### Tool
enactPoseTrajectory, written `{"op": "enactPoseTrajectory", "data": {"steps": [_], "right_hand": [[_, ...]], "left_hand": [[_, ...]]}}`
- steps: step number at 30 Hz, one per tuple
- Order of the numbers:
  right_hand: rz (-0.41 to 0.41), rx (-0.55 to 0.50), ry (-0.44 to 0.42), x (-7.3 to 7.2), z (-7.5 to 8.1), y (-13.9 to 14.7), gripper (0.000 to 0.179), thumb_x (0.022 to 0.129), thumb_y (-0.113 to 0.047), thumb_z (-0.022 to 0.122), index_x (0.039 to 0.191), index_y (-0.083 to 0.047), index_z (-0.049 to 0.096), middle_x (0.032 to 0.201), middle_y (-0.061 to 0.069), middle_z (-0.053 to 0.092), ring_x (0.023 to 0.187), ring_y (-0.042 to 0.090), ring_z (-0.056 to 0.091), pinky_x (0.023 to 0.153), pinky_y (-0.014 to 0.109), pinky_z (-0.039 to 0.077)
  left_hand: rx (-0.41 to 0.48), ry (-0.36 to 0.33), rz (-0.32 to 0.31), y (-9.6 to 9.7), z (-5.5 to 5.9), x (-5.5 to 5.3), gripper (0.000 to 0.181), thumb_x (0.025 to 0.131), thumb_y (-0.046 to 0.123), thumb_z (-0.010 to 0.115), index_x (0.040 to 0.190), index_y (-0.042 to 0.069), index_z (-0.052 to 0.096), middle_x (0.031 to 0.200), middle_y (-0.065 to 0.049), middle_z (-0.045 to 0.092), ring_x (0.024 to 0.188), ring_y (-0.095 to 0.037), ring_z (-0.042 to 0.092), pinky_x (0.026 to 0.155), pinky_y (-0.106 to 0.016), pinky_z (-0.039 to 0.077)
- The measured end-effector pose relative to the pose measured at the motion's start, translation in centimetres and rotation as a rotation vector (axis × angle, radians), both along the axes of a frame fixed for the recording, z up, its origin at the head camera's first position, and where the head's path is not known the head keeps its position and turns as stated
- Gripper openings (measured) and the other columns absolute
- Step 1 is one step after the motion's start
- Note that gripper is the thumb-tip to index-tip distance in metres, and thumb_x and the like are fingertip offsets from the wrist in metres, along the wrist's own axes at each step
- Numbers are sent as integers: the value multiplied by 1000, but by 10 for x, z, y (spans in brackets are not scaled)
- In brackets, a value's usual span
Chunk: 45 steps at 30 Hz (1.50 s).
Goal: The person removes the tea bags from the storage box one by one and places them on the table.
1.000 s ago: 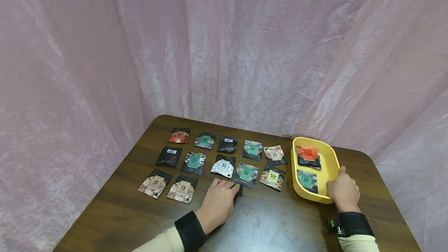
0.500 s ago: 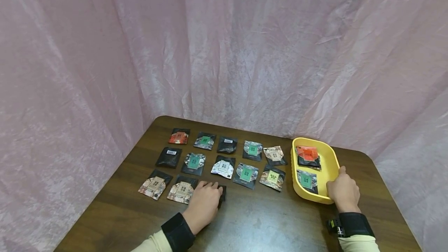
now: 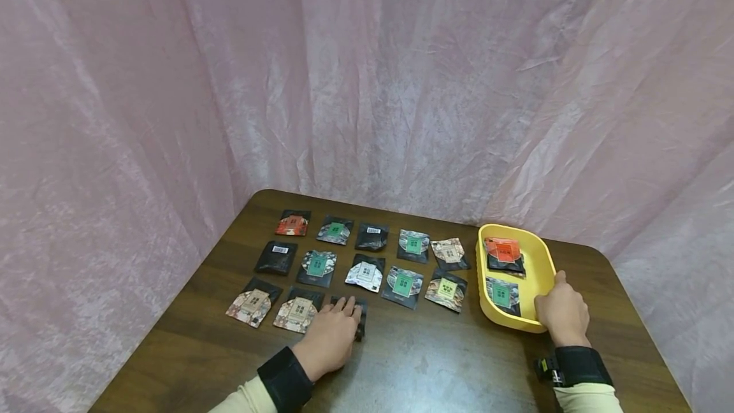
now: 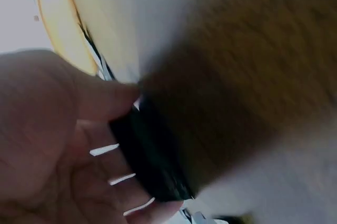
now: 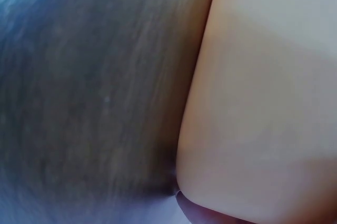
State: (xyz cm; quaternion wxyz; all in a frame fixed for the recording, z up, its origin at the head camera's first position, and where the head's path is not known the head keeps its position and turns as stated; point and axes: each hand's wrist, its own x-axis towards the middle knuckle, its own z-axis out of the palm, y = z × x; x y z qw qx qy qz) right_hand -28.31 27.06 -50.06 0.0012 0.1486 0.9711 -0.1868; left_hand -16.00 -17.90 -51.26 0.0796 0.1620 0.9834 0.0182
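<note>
Near the middle front of the table, my left hand point(image 3: 328, 341) lies over a small black sachet point(image 3: 360, 330), which shows beyond and to the right of the fingers. In the left wrist view the thumb point(image 4: 113, 97) meets one corner of this dark packet while the fingers point(image 4: 116, 163) run behind it; its printed face is hidden. My right hand point(image 3: 563, 314) grips the near right corner of a yellow plastic tray point(image 3: 541, 266). Inside the tray lie a red-labelled sachet point(image 3: 504, 253) on top of another and a green-labelled sachet point(image 3: 503, 296).
Several sachets lie in loose rows on the brown wooden table point(image 3: 436, 362). Beside the left hand is a beige-labelled sachet point(image 3: 298, 311); past its fingertips lies a white-labelled one point(image 3: 366, 273). A pink curtain point(image 3: 367, 81) hangs behind the table.
My left hand has moved left with the black sachet, from below the green-labelled one to beside the beige-labelled one, and its fingers have straightened. The right hand and tray have stayed put.
</note>
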Motion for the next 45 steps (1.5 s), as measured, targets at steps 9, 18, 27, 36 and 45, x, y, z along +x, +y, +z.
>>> {"op": "enactPoseTrajectory", "data": {"steps": [9, 18, 27, 36, 45], "right_hand": [[-2, -4, 2, 1, 0, 0, 86, 95, -15, 56, 164, 11, 14, 136, 47, 53, 101, 54, 60, 82, 60, 50], [4, -9, -3, 0, -2, 1, 86, 95, -15, 56, 164, 12, 14, 135, 47, 53, 100, 53, 60, 82, 60, 49], [15, -4, 20, 0, -1, 2, 85, 94, -16, 56, 164, 12, 16, 134, 48, 54, 102, 56, 61, 81, 61, 50], [3, -4, 14, 1, -2, 2, 85, 94, -14, 56, 163, 13, 15, 135, 48, 54, 99, 53, 61, 82, 60, 50], [12, 2, 32, 1, -1, -1, 84, 93, -14, 55, 163, 13, 18, 136, 48, 54, 103, 57, 62, 82, 62, 50]], "left_hand": [[177, -162, -68, -17, -1, 1, 78, 104, 49, 65, 163, 3, 42, 175, -22, 30, 163, -41, 31, 129, -57, 34], [183, -139, -49, -16, 0, 0, 81, 101, 51, 69, 161, 2, 45, 174, -22, 33, 163, -41, 32, 130, -60, 31], [153, -65, -87, -6, 9, 2, 85, 94, 47, 79, 159, 2, 48, 174, -22, 34, 164, -41, 30, 130, -61, 31], [141, -25, -169, 15, 22, 1, 90, 92, 49, 81, 161, 3, 45, 174, -20, 35, 164, -39, 30, 130, -59, 31], [135, 99, -353, 76, 52, -9, 88, 99, 55, 70, 165, 6, 39, 175, -14, 34, 164, -33, 34, 131, -52, 34]]}}
